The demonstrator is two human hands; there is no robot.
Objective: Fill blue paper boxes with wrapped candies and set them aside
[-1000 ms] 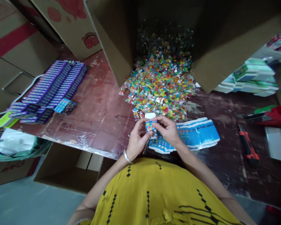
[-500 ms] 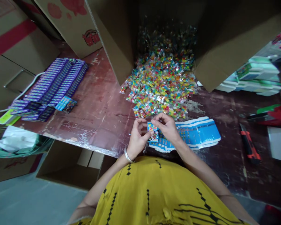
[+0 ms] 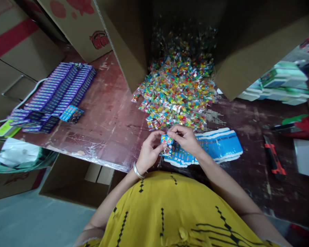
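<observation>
My left hand (image 3: 149,152) is closed around a small blue printed candy box (image 3: 167,141), its thumb across the front. My right hand (image 3: 187,140) has thumb and fingertips pinched together at the box's top edge; whether they grip a flap or something else is hidden. Beneath my right wrist lies a fanned row of flat blue cartons (image 3: 224,147). Just beyond both hands spreads a heap of small clear bags (image 3: 180,92) of colourful candies, spilling out of a cardboard box (image 3: 132,51) tipped toward me.
Purple boxes (image 3: 60,91) stand in rows at the left, with one blue box (image 3: 71,114) before them. On the right lie a utility knife (image 3: 275,159), a white rectangular piece (image 3: 306,157) and white-green packs (image 3: 283,84). An open carton (image 3: 74,181) sits below the table's edge.
My left hand and the small box have shifted slightly left, and the box has tilted a little. My right hand remains at its top edge.
</observation>
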